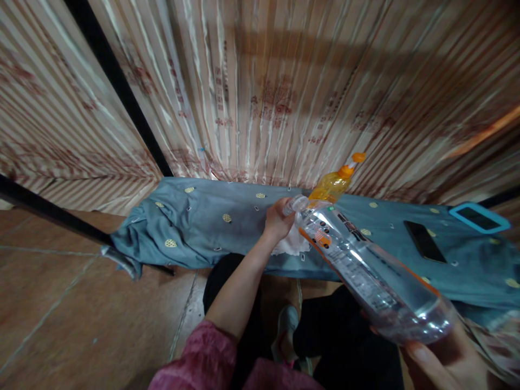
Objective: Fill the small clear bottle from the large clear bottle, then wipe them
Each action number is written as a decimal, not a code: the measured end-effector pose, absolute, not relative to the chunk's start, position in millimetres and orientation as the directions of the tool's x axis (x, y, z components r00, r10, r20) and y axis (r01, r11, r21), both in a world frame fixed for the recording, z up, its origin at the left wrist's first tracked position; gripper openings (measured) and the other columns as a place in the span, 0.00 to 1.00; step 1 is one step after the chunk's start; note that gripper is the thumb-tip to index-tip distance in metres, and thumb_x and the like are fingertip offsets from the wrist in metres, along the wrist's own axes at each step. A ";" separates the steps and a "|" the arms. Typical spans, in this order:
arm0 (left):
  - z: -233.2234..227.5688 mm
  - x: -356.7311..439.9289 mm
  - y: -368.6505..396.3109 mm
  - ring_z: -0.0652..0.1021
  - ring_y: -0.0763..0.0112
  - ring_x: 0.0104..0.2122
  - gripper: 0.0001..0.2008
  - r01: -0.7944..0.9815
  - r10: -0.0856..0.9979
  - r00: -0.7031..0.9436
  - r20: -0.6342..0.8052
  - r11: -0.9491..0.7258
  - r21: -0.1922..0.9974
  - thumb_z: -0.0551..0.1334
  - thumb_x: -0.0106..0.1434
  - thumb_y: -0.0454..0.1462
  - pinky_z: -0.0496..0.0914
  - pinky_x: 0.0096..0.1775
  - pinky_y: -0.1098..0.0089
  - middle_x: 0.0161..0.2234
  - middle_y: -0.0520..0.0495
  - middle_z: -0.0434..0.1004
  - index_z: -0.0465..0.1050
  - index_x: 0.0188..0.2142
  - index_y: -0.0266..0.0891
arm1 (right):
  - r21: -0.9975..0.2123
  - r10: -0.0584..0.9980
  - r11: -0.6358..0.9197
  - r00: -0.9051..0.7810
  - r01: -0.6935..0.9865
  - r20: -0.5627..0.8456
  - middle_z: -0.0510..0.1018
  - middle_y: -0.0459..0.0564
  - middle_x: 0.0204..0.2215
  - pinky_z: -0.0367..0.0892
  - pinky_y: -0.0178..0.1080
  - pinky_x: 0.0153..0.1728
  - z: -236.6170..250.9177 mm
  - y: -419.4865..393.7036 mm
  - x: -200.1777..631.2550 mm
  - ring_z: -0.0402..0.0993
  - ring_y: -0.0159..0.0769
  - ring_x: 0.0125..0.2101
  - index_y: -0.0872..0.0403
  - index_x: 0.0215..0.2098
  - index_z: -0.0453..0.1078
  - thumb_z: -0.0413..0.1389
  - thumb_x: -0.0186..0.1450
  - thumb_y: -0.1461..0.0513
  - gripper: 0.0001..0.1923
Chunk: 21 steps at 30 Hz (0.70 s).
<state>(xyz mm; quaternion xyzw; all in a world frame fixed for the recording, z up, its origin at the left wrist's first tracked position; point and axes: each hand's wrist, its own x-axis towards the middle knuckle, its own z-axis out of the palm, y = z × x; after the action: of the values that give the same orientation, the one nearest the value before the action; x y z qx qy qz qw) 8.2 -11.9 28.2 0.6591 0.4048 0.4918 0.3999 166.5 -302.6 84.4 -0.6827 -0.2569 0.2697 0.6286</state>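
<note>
Seen from above, a person's two bare hands work over a low surface draped in a blue-grey cloth (211, 227) dotted with small yellow motifs. The right hand (441, 357), at the bottom right edge of the view, has its fingers wrapped around the base of a clear plastic bottle (365, 268); that grip is closed on the bottle, with a fingertip and nail showing under the base. The bottle is tilted, its base low and near the camera, its neck pointing up and away to the left. It has an orange-edged printed label along its side and looks mostly empty.

The left hand (276, 219) reaches forward from a pink sleeve (203, 355) and meets the mouth of the bottle, its fingers curled around the neck end; whether it grips a cap there cannot be told. A crumpled white cloth (293, 244) lies on the tabletop just under this hand, touching it or nearly so.

Just behind the bottle's neck stands an orange spray bottle (335, 184) with an orange nozzle. Further right on the cloth lie a dark phone (424, 241) and, near the far right edge, a device in a bright blue case (479, 218). Striped, patterned curtains (264, 92) hang behind. Below are the person's dark trousers and a brown tiled floor (60, 303).
</note>
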 end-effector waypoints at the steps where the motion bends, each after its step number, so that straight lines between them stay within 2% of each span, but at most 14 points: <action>1: 27.8 8.7 -11.7 0.86 0.57 0.42 0.07 0.133 0.926 0.190 0.327 -0.354 0.926 0.66 0.67 0.40 0.79 0.47 0.63 0.41 0.44 0.89 0.81 0.38 0.41 | -0.997 0.684 -0.081 0.727 0.008 -0.050 0.83 0.57 0.55 0.77 0.40 0.45 85.3 -302.4 165.2 0.77 0.54 0.57 0.49 0.62 0.74 0.77 0.51 0.49 0.44; 5: 25.9 10.2 -11.2 0.86 0.56 0.43 0.07 0.110 0.928 0.188 0.323 -0.346 0.932 0.66 0.68 0.41 0.80 0.47 0.62 0.40 0.45 0.89 0.81 0.37 0.41 | -0.992 0.689 -0.117 0.723 0.039 -0.053 0.83 0.57 0.55 0.78 0.42 0.48 86.6 -303.1 164.4 0.79 0.55 0.56 0.49 0.62 0.74 0.76 0.52 0.47 0.43; 10: 26.5 9.4 -11.3 0.86 0.56 0.44 0.06 0.108 0.929 0.191 0.317 -0.341 0.934 0.66 0.67 0.39 0.80 0.49 0.62 0.42 0.45 0.89 0.82 0.40 0.41 | -0.994 0.689 -0.108 0.722 0.014 -0.065 0.81 0.59 0.61 0.80 0.44 0.45 75.5 -307.2 175.0 0.81 0.57 0.54 0.48 0.68 0.72 0.76 0.53 0.47 0.47; 16: 29.1 7.8 -12.1 0.87 0.57 0.44 0.07 0.129 0.928 0.197 0.316 -0.344 0.930 0.67 0.67 0.39 0.80 0.50 0.62 0.43 0.45 0.90 0.83 0.42 0.42 | -0.993 0.653 -0.116 0.751 -0.032 -0.100 0.82 0.60 0.57 0.81 0.44 0.42 59.7 -308.1 186.1 0.80 0.58 0.54 0.50 0.63 0.74 0.80 0.43 0.53 0.51; 21: 29.6 8.1 -12.8 0.87 0.56 0.45 0.06 0.114 0.928 0.196 0.318 -0.344 0.932 0.68 0.66 0.39 0.80 0.49 0.62 0.43 0.46 0.90 0.82 0.41 0.43 | -0.994 0.692 -0.106 0.716 -0.026 -0.093 0.83 0.58 0.55 0.79 0.43 0.45 62.8 -309.7 181.6 0.80 0.55 0.53 0.50 0.62 0.74 0.79 0.46 0.54 0.47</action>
<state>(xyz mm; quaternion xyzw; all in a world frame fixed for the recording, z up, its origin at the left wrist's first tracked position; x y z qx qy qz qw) 8.1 -12.8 29.6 0.6544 0.3980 0.4937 0.4119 181.6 -309.7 62.8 -0.6858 -0.2428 0.2880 0.6228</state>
